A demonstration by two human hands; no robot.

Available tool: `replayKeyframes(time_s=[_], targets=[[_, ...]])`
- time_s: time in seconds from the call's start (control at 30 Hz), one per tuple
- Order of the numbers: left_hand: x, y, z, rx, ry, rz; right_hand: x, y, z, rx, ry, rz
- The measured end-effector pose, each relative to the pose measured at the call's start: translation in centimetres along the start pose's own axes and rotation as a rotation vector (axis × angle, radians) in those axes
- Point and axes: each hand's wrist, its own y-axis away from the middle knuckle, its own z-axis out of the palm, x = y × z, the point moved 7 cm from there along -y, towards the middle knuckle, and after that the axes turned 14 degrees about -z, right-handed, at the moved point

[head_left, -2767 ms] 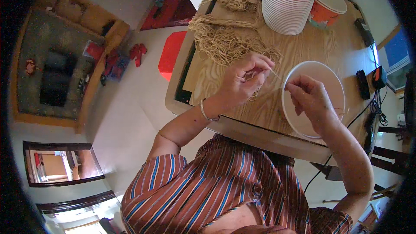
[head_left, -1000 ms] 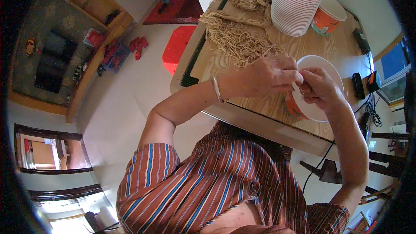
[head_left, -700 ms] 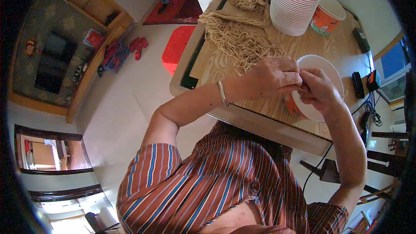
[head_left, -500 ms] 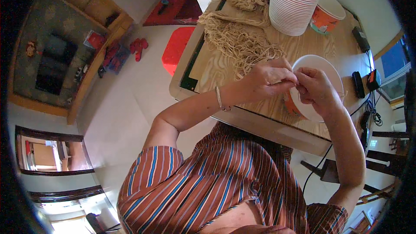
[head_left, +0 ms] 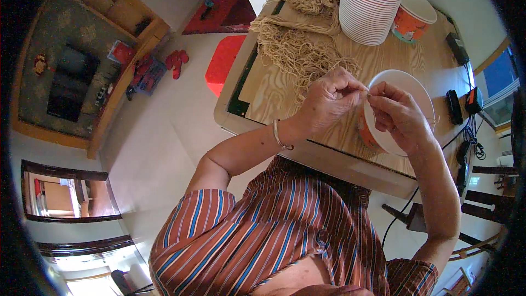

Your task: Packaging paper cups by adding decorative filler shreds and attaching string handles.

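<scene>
My left hand (head_left: pixel 331 101), with a bangle at its wrist, is closed in a pinch. Its fingertips meet those of my right hand (head_left: pixel 400 114), also pinching, over the left part of a white paper tub (head_left: pixel 412 83) with an orange outside. What they pinch looks like a thin strand of yarn, mostly hidden by the fingers. A fine loose strand (head_left: pixel 436 120) hangs at the tub's right rim. Beyond my left hand lies a tangled heap of tan yarn (head_left: pixel 298 49), reaching to the far edge of the table.
A tall stack of white paper tubs (head_left: pixel 372 5) stands on the wooden table (head_left: pixel 279 90) behind the hands. Beside it is another orange tub (head_left: pixel 411 27). Black adapters (head_left: pixel 453 107) and cables lie along the right edge. A red stool (head_left: pixel 223 63) stands left of the table.
My left hand has drawn slightly left and turned, its knuckles now higher. The right fingertips have followed a little to the left. Both hands stay together at the tub.
</scene>
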Motion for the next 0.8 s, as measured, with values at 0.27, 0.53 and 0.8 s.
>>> replayKeyframes(time_s=[0.27, 0.53, 0.8], targets=[[0.7, -0.4, -0.1, 0.113, -0.217, 0.185, -1.4, -0.2, 0.1, 0.025, 0.252, -0.148], [0.0, -1.5, 0.1, -0.034, -0.196, 0.084, -2.5, -0.6, 0.0, 0.091, 0.756, -0.383], [-0.6, -2.5, -0.6, -0.146, -0.085, -0.026, -2.0, -1.4, 0.4, 0.072, 0.52, -0.221]])
